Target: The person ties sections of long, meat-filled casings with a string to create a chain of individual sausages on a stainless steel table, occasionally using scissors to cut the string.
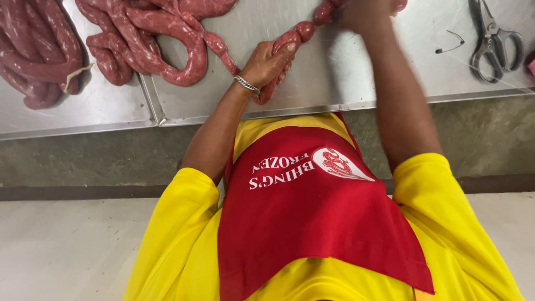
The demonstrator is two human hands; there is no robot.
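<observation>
A long rope of raw reddish sausage [184, 53] lies coiled on a steel table [334, 78]. My left hand [268, 60], with a silver bracelet on the wrist, is closed around a stretch of that rope near the table's front edge. From it the sausage runs up through small round links [305, 29] to my right hand [365, 12], which is blurred at the top edge and grips the sausage there. My yellow shirt and red apron [312, 217] fill the lower part of the view.
A second pile of sausage [36, 53] lies on the adjoining steel table at far left. Metal scissors [495, 44] and a short piece of dark thread [450, 44] rest on the table at right. A concrete ledge and pale floor are below.
</observation>
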